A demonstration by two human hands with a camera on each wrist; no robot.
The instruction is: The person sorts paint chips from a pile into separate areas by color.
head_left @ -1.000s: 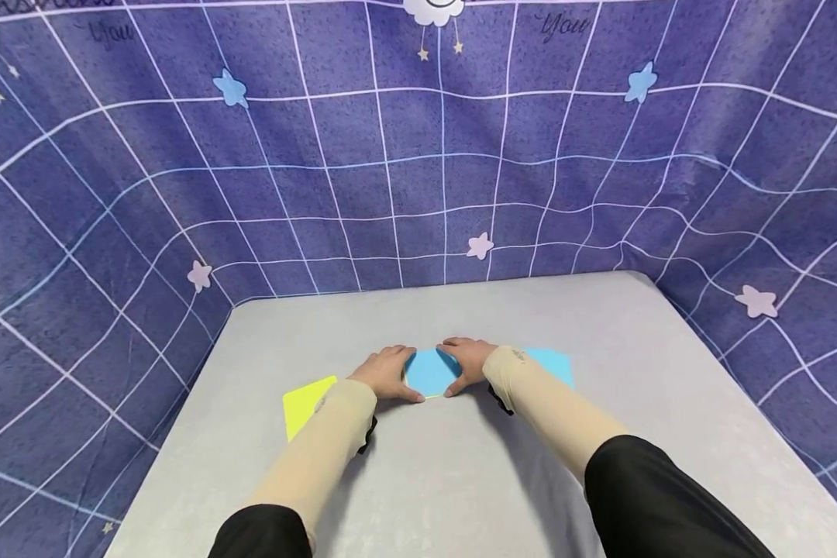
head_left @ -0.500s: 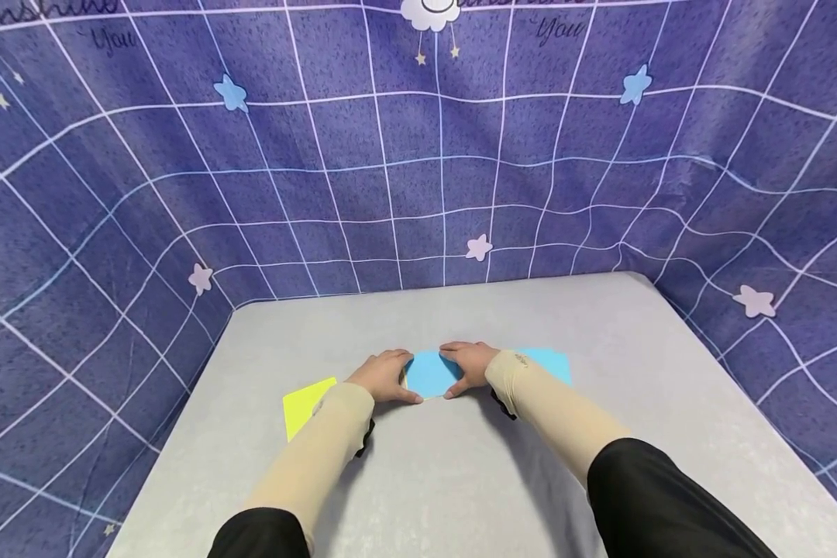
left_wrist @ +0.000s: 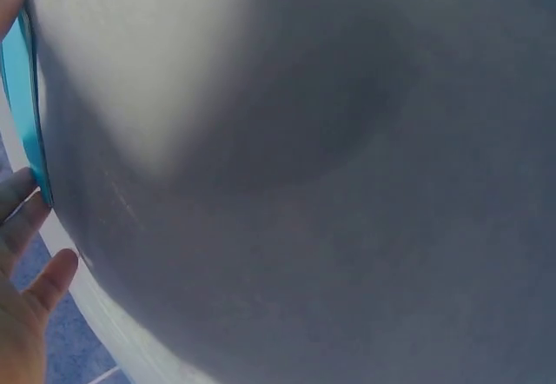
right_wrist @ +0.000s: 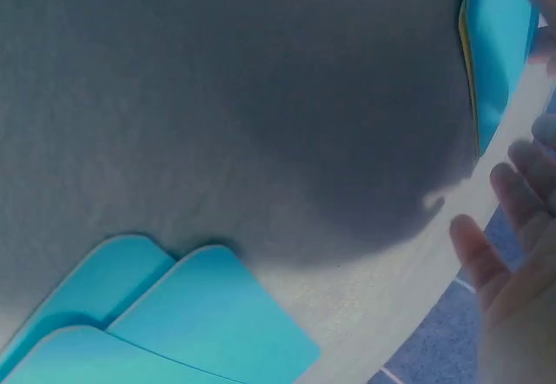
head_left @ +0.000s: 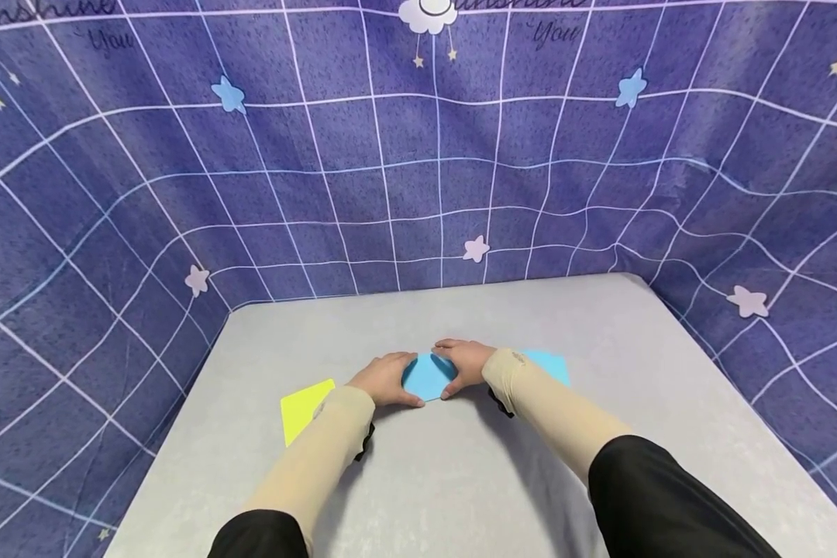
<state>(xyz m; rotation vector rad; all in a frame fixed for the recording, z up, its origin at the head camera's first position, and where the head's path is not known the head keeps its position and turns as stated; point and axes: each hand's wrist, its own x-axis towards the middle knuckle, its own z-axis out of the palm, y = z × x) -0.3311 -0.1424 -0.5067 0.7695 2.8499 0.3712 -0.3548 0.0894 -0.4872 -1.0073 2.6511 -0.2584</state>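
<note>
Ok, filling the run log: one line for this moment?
left hand touches blue card | right hand touches it | yellow card apart

Looks like a staged recording booth, not a lived-in room. Flat grey felt-like tabletop [head_left: 460, 465] boxed in on three sides by hung purple fabric backdrop [head_left: 390, 155] printed with a white grid, pale stars, a cloud and script lettering. Cloth sags and creases at the corners, hiding whatever lies behind. Only loose props on the surface: square yellow paper sheet [head_left: 303, 407], overlapping light-blue paper sheets [right_wrist: 165, 323]. No furniture or fittings visible.
</note>
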